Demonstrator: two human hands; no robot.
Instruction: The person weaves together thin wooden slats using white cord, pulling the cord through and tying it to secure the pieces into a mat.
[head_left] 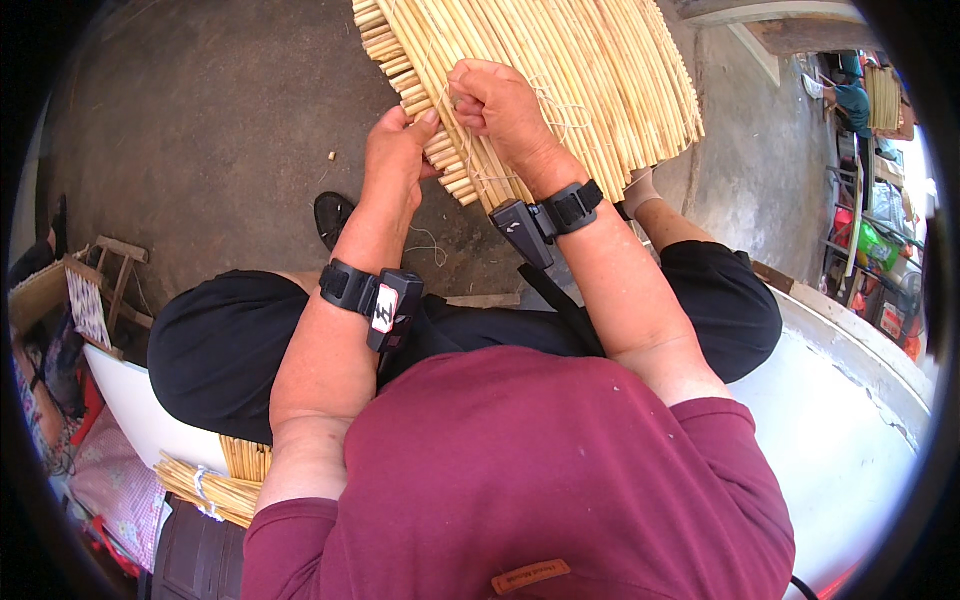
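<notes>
A mat of pale straw-coloured reed stalks (pixel 600 70), laid side by side, stretches out in front of my knees. At its left edge my left hand (pixel 398 155) grips the stalk ends, thumb on top and the other fingers partly hidden beneath. My right hand (pixel 505 112) is closed just above the mat's near left part, its fingers curled in. Thin white string (pixel 562 108) lies in loose loops over the stalks to the right of that hand, and more string crosses near its fingers. Whatever the right fingers pinch is too small to make out.
A bundle of stalks (pixel 205 488) tied with white lies at my lower left. Beyond it stands a small wooden stool or frame (pixel 118 275). A loose string (pixel 432 247) and a short stalk piece (pixel 332 156) lie on the floor. Another person (pixel 852 103) appears at far right.
</notes>
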